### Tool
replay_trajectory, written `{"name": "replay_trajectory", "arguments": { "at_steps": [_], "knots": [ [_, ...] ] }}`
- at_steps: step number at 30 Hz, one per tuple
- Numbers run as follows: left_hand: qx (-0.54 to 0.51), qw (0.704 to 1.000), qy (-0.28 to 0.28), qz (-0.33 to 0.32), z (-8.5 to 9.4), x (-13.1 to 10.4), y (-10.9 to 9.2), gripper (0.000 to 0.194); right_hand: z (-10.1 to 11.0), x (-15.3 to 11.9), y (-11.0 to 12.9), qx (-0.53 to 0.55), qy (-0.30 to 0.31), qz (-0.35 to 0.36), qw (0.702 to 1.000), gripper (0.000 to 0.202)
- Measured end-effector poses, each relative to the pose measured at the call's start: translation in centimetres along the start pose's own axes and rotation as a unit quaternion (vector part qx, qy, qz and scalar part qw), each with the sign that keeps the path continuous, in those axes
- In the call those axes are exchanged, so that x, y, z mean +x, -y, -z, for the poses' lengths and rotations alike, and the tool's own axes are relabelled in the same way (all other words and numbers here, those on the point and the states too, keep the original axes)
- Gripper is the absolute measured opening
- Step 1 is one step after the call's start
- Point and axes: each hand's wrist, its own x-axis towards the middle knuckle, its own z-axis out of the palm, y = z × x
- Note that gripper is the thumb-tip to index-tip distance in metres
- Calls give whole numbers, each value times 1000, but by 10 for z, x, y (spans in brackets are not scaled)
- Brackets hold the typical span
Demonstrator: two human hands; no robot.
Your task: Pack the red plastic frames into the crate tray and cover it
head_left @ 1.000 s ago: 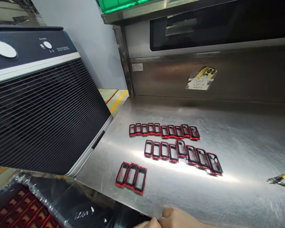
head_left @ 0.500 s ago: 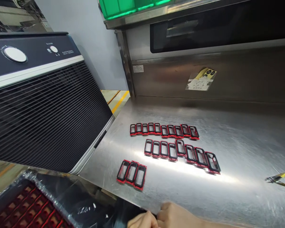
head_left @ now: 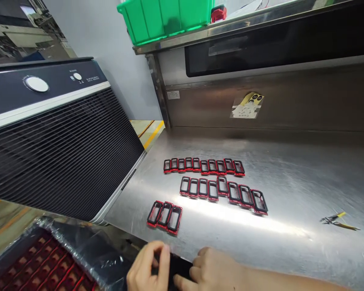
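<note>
My left hand (head_left: 148, 268) is at the bottom edge of the view, just off the table's front edge. Its thumb and a curved finger come together at the tips; anything in this pinch is too small to make out. To its right, my right hand (head_left: 210, 268) is closed over the table's front edge with its fingers curled under, which hides what they may hold. Nearest to the hands on the table is a group of three red frames with black rims (head_left: 164, 217). Two longer rows of like frames, a middle row (head_left: 212, 190) and a far row (head_left: 204, 166), lie behind it.
Yellow-handled cutters (head_left: 336, 221) lie at right on the metal table (head_left: 291, 173). A plastic-lined container of red parts (head_left: 45, 262) is at lower left, below a black grilled machine (head_left: 63, 149). A green bin (head_left: 170, 20) stands on the shelf above.
The view has shifted, showing more of the shelf and the cutters. My hands, close together before, are now apart, with the left one further left and more in view. The frames stay in place.
</note>
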Motion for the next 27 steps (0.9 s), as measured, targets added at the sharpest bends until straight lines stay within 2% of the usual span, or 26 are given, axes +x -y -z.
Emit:
{"name": "replay_trajectory", "arguments": {
  "at_steps": [2,4,7,10,15,20,24,27],
  "knots": [
    [92,995,-23,-44,6,16,4,16,2,1,1,1,-2,3,1000,20],
    [185,979,-26,-83,8,31,6,26,3,1,1,-2,6,1,1000,17],
    [258,964,-5,-69,5,46,6,40,3,2,2,-7,15,1,1000,9],
    [285,956,49,-47,1,52,3,42,3,3,3,-5,27,-1,1000,10],
    [327,931,149,-69,1,64,-4,46,6,4,4,1,42,-8,999,12],
    [331,919,209,-39,-2,82,-16,40,12,7,3,-7,56,-8,998,14],
    [307,932,188,-35,-4,81,-12,30,12,7,3,-10,64,-5,998,13],
    [278,947,122,-109,1,71,-7,24,11,7,3,-6,65,-4,998,13]
  ]
}}
